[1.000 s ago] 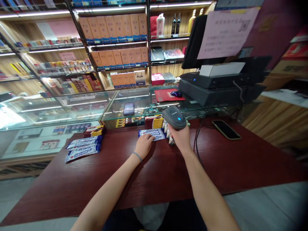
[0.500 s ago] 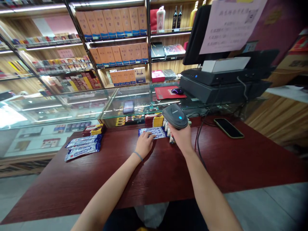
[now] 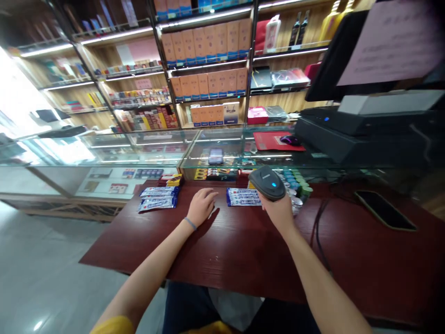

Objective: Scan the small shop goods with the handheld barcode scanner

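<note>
My right hand (image 3: pixel 278 211) grips a dark barcode scanner (image 3: pixel 267 182) with a blue light on top, its handle hidden in the fingers. Just left of it, a row of blue-and-white packets (image 3: pixel 241 197) lies on the dark red table (image 3: pixel 222 246). My left hand (image 3: pixel 202 206), a thin band at its wrist, hovers over the wood between these packets and a second pile of blue-and-white packets (image 3: pixel 158 198) at the left. Its fingers reach forward, slightly bent, and nothing shows in them.
Red-and-yellow packs (image 3: pixel 170 180) sit behind the left pile. Green-topped containers (image 3: pixel 301 185) stand beyond the scanner, near a black cable (image 3: pixel 318 227) and a phone (image 3: pixel 385 209). A glass counter (image 3: pixel 222 139) borders the table's far side; a monitor (image 3: pixel 333 55) rises at right.
My left hand has come off the middle packets and moved left. My right hand still holds the scanner, now over the right end of those packets. The view has turned left.
</note>
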Tool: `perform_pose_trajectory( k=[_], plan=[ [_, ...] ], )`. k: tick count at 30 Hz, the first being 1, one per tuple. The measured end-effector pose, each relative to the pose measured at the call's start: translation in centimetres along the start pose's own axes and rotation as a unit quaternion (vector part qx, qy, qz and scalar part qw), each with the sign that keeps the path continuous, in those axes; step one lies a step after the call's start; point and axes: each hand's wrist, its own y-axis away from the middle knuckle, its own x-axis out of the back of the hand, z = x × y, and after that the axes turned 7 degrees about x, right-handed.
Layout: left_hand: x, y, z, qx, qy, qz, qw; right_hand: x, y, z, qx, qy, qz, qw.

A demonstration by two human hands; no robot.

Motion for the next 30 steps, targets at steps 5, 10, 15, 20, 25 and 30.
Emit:
perform_pose_trajectory(
  k=[5,10,15,20,25,30],
  plan=[
    [4.2,4.2,-6.0,0.054,-0.055,0.018,0.997,-2.8,1.6,-0.7,-0.028,-0.024,-0.051,0.998],
    [8.0,8.2,-11.0,0.104,-0.126,0.013,0.986,-5.1,3.6,-2.0,-0.006,-0.010,-0.120,0.993],
    [9.9,10.9,-13.7,0.148,-0.156,0.010,0.976,-6.9,6.0,-3.0,0.053,0.069,-0.193,0.977],
    [9.4,11.8,-14.8,0.194,-0.145,0.025,0.970,-7.4,7.8,-3.4,0.185,0.126,-0.249,0.942],
    [8.7,11.9,-15.4,0.229,-0.141,0.021,0.963,-7.4,8.1,-3.9,0.226,0.136,-0.269,0.926],
    [9.0,11.7,-15.2,0.239,-0.126,0.004,0.963,-7.4,8.1,-3.9,0.205,0.134,-0.271,0.931]
  ],
)
